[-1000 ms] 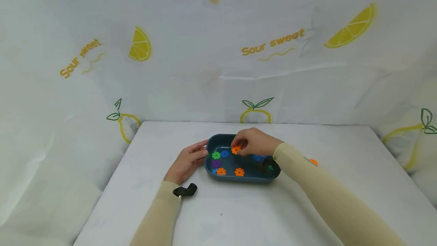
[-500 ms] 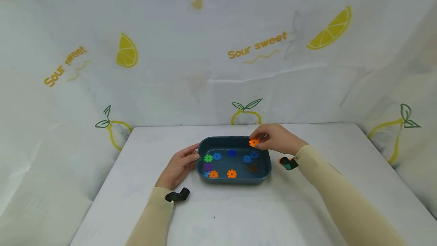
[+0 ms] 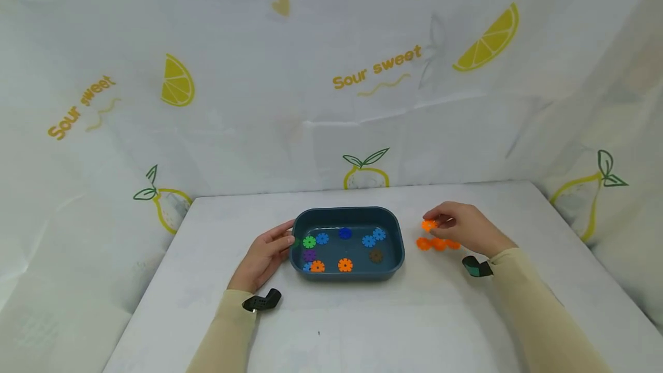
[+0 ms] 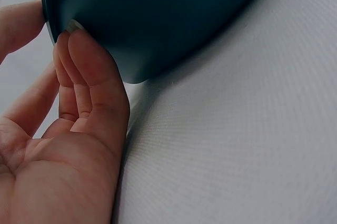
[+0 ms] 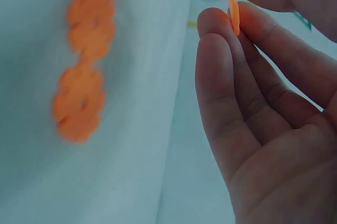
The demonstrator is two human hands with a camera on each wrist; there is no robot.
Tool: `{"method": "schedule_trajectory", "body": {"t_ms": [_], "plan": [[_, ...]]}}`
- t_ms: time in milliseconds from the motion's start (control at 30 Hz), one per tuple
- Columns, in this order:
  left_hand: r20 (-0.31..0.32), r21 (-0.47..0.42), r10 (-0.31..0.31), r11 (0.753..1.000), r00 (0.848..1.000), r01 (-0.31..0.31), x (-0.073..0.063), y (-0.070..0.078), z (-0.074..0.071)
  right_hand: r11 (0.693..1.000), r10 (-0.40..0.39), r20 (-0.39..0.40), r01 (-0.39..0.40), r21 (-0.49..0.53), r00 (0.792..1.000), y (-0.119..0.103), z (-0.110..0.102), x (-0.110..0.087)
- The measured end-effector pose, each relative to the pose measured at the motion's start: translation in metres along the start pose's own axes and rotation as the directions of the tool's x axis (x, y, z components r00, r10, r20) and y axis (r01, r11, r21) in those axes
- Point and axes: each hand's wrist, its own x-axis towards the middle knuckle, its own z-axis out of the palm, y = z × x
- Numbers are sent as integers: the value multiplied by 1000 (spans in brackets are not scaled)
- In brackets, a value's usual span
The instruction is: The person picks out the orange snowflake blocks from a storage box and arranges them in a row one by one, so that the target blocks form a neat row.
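Observation:
A dark teal tray point(image 3: 347, 277) stands on the table with several notched plastic discs in it: green, blue, purple, orange and brown. My left hand point(image 3: 263, 258) holds the tray's left end, thumb at the rim and fingers against the outer wall point(image 4: 158, 18). To the right of the tray, my right hand point(image 3: 468, 229) pinches an orange notched disc point(image 3: 429, 225) between thumb and fingertips; the right wrist view shows this disc point(image 5: 235, 13) edge-on. Just below that hand lies a row of orange discs point(image 3: 439, 244), set edge to edge in the right wrist view.
The white tabletop point(image 3: 331, 327) runs up to a white backdrop cloth point(image 3: 248, 143) printed with lemons and lettering. Inside the tray, two orange discs lie near its front wall, one of them point(image 3: 345, 265) apart from the others.
My right hand has lifted the orange disc out of the tray and carried it right, over the orange row. My left hand stays at the tray's left end. The head view has shifted slightly.

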Motion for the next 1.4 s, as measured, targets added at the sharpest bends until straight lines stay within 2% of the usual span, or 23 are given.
{"method": "schedule_trajectory", "body": {"t_ms": [267, 433, 700, 933, 1400], "plan": [[7, 3, -1, 1000, 1000, 1, 1, 0, -1, 998, 66, -65, -67, -13, 996, 33, -6, -25], [6, 2, 2, 1000, 1000, -2, -1, 2, 1, 996, 82, -71, -83, -18, 994, 45, -10, -32], [3, 7, 3, 1000, 1000, -3, 0, 6, 3, 994, 96, -83, -99, -34, 992, 55, -14, -38], [-12, 8, -25, 1000, 1000, 25, -2, 4, 2, 991, 119, -80, -123, -46, 990, 62, -11, -39], [-11, 14, -6, 1000, 1000, 7, -2, 3, 2, 990, 122, -83, -127, -56, 989, 66, -9, -39]]}}
